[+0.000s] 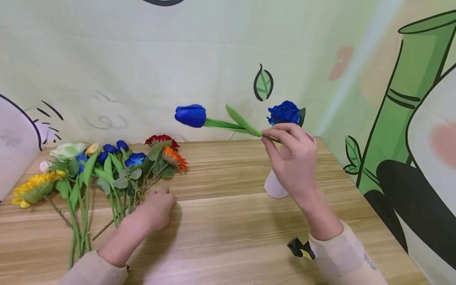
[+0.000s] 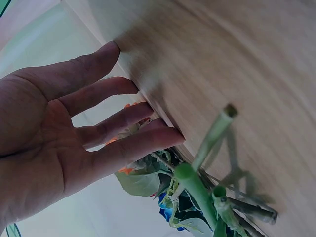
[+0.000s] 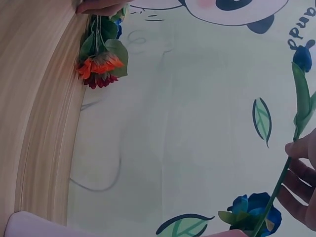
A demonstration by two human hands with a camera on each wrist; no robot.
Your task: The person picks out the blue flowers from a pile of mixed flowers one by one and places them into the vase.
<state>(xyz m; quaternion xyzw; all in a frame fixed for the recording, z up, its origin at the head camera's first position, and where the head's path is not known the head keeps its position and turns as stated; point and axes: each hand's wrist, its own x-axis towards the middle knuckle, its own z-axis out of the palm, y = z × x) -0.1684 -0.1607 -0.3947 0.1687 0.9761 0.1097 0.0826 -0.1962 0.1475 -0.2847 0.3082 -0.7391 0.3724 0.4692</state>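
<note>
My right hand point(image 1: 293, 158) pinches the green stem of a blue tulip point(image 1: 190, 115) between thumb and fingers, with the bloom pointing left above the table. In the right wrist view the tulip's stem point(image 3: 280, 185) passes in front of a blue rose point(image 3: 261, 205). That rose point(image 1: 285, 113) stands in a pale vase point(image 1: 275, 186), partly hidden behind my right hand. Low over the table, my left hand point(image 1: 154, 208) is beside the loose flower stems; the left wrist view shows its fingers point(image 2: 123, 150) extended and holding nothing, close to cut stem ends point(image 2: 190, 180).
On the table's left lie a yellow sunflower point(image 1: 37, 187), several more blue tulips point(image 1: 110, 148), a white-green flower point(image 1: 67, 150), an orange flower point(image 1: 174, 156) and a dark red flower point(image 1: 160, 139). A small black object point(image 1: 301, 248) sits by my right sleeve. A printed curtain point(image 1: 213, 51) hangs behind.
</note>
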